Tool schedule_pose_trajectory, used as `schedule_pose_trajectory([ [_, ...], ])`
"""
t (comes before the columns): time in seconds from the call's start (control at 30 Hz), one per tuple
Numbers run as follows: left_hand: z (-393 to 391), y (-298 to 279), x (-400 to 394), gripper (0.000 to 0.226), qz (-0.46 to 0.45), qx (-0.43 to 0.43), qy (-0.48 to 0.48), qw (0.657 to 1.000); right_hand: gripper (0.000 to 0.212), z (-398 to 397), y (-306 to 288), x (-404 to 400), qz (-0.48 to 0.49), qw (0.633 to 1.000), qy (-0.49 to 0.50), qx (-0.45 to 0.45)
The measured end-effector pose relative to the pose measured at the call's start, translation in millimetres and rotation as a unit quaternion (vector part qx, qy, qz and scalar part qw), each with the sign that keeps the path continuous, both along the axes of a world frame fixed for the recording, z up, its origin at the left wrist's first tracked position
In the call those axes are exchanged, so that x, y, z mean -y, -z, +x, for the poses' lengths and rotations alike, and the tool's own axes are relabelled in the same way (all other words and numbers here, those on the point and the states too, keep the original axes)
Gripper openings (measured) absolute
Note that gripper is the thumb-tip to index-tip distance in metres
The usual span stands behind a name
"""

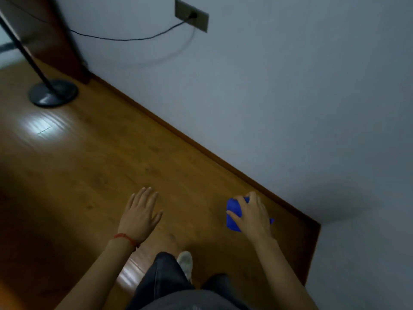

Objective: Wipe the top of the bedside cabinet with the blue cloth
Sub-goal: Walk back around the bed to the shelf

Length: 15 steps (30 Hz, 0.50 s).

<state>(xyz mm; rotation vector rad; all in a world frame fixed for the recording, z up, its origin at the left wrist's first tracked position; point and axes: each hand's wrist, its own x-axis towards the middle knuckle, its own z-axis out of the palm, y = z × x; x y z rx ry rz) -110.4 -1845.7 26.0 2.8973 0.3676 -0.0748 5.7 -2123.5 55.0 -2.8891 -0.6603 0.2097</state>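
Right hand (252,214) fingers clamped on the bunched blue cloth (233,214), held above the wooden floor (100,164) near the wall (290,97). Left hand (140,212) empty, fingers extended and slightly apart (palm down). Bedside cabinet not visible; no containers in view.

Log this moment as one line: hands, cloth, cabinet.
right hand: gripping blue cloth | left hand: open, empty | bedside cabinet: not in view | underfoot: wooden floor
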Motion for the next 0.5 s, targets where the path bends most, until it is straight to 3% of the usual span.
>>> schedule_pose_trajectory([
  [0.23, 3.5, 10.3, -61.3, 0.057, -0.002, -0.021, -0.118, 0.993, 0.042, 65.3, -1.4, -96.0, -0.005, 0.992, -0.123, -0.012],
  [0.5, -20.4, 18.4, -118.8, 0.062, 0.021, -0.072, -0.319, 0.945, 0.041, 126.6, 7.6, -230.5, -0.002, 0.952, -0.306, -0.016],
])
